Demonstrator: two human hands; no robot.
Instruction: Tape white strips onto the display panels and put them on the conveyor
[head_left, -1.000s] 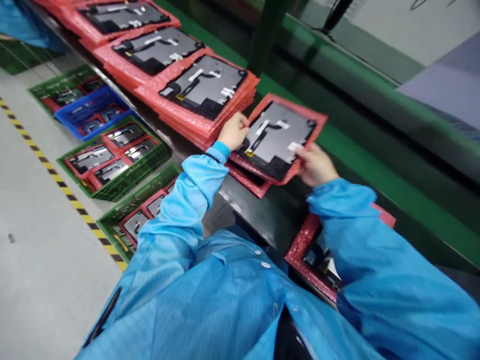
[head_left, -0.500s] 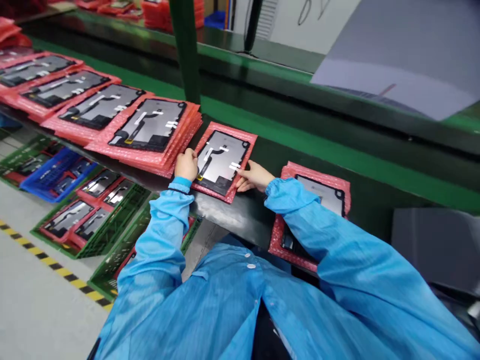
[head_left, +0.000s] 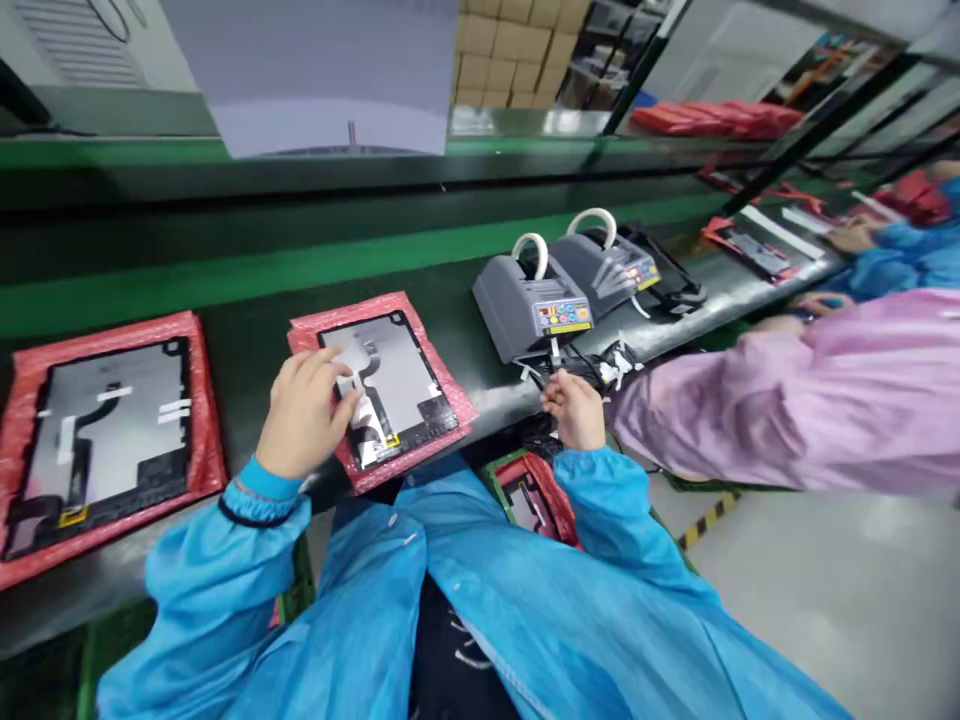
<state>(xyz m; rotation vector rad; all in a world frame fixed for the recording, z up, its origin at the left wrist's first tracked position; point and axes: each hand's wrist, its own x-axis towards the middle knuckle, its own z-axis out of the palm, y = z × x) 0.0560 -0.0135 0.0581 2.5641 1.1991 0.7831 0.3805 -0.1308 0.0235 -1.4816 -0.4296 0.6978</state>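
Observation:
A dark panel with a grey sheet and white tape strips (head_left: pixel 397 385) lies on red bubble wrap (head_left: pixel 450 400) on the black bench edge. My left hand (head_left: pixel 304 412) rests on the panel's near left part, fingers stretched out flat. My right hand (head_left: pixel 574 410) is at the bench edge just in front of a grey tape dispenser (head_left: pixel 529 305), fingers curled together in a pinch. What they pinch is too small to make out. Short white tape pieces (head_left: pixel 619 365) lie beside that hand.
A second panel on red wrap (head_left: pixel 97 430) lies at the left. Another tape dispenser (head_left: pixel 607 262) stands behind the first. A co-worker's pink sleeve (head_left: pixel 787 400) reaches in from the right; another person in blue (head_left: pixel 911 245) works farther on. A green crate with a panel (head_left: pixel 534 495) sits below the bench.
The view has swung right along the bench. My left hand has left the earlier panel and now lies on another one. My right hand has moved to the tape dispenser and closed.

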